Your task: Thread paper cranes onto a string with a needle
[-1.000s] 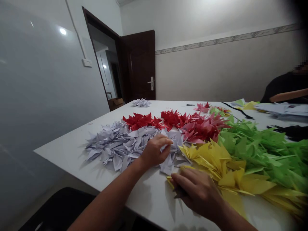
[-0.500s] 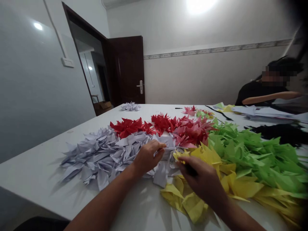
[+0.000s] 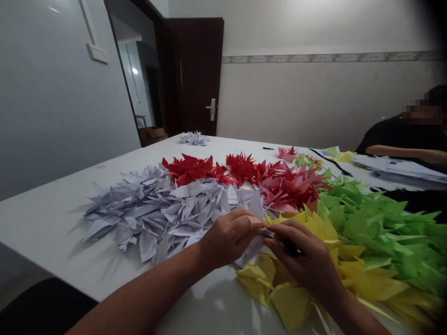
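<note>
Pinching close together

Gripping a dark item (image 3: 292, 248) in the right hand (image 3: 312, 258); pinching narrowly with the left hand (image 3: 225, 238), cannot tell on what. Flanked on the surface (image 3: 52, 211) by white folded papers (image 3: 195, 204) and yellow folded papers (image 3: 291, 302).

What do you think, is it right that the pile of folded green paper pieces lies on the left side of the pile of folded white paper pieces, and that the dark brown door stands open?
Not the side: in the head view, the pile of folded green paper pieces lies right of the folded white ones. The dark brown door stands open.
</note>
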`<state>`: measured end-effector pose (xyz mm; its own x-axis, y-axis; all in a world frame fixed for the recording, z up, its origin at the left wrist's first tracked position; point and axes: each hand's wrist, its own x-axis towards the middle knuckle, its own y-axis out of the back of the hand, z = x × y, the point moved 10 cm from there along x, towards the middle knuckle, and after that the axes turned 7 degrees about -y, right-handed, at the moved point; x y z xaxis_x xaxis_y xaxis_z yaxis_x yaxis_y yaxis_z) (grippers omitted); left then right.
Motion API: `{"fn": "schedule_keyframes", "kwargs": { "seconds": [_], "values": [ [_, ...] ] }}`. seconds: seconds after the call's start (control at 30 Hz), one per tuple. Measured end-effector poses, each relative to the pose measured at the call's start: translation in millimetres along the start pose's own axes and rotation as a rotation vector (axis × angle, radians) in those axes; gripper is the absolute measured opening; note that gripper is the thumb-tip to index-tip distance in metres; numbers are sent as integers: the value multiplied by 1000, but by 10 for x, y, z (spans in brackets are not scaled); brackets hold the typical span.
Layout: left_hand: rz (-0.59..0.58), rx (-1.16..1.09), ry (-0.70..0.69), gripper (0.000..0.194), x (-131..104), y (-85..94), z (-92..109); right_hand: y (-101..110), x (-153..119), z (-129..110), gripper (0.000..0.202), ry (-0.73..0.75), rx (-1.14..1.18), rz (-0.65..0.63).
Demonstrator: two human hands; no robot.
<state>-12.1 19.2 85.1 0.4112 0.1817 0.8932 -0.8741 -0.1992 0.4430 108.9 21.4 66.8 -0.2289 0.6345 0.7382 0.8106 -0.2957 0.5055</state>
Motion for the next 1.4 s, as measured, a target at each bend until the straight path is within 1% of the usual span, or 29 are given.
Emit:
{"fn": "schedule_keyframes", "kwargs": {
  "seconds": [0.07, 0.13, 0.2, 0.27, 0.33, 0.4, 0.47, 0.57, 0.67, 0.77, 0.83, 0.97, 1.07, 1.17, 1.27, 1.33, 1.4],
  "values": [
    [18, -2, -15, 12, -11, 7, 30, -6, -14, -33, 20, 13, -16, 1],
    [29, -5, -31, 17, -14, 16, 64, -31, -20, -46, 19, 15, -31, -17],
    [46, -5, -43, 23, -8, 41, 94, -13, -24, -37, 16, 2, -25, -6],
    [78, 10, -23, 29, -3, 84, 92, 61, -27, -4, 13, -32, 5, 48],
    [90, 14, 20, 38, -10, 93, 60, 158, -37, 54, 11, -87, 58, 128],
    [55, -38, 67, 44, -35, 24, 15, 216, -54, 118, 9, -140, 136, 192],
    [21, -142, 116, 43, -79, -78, -33, 200, -69, 172, 7, -178, 207, 206],
    [26, -252, 239, 37, -164, -176, -154, 98, -86, 226, 6, -220, 248, 164],
    [64, -171, 312, 30, -212, -144, -240, 64, -119, 286, 11, -293, 272, 164],
    [110, -96, 310, 32, -208, -63, -260, 73, -137, 287, 14, -341, 289, 154],
    [129, -73, 304, 34, -199, -23, -268, 34, -120, 223, 17, -328, 260, 77],
    [137, -47, 263, 34, -157, 24, -241, -128, -86, 70, 19, -256, 158, -115],
    [121, -49, 225, 33, -129, 32, -205, -224, -87, 45, 21, -248, 137, -173],
    [100, -33, 202, 36, -122, 29, -182, -282, -109, 90, 23, -295, 183, -190],
    [82, -34, 216, 36, -134, 15, -195, -304, -147, 152, 24, -350, 193, -210],
    [100, -39, 252, 37, -154, 30, -227, -243, -160, 185, 23, -366, 168, -168],
    [130, -50, 289, 41, -178, 50, -253, -134, -166, 215, 26, -375, 161, -78]
  ]
}}
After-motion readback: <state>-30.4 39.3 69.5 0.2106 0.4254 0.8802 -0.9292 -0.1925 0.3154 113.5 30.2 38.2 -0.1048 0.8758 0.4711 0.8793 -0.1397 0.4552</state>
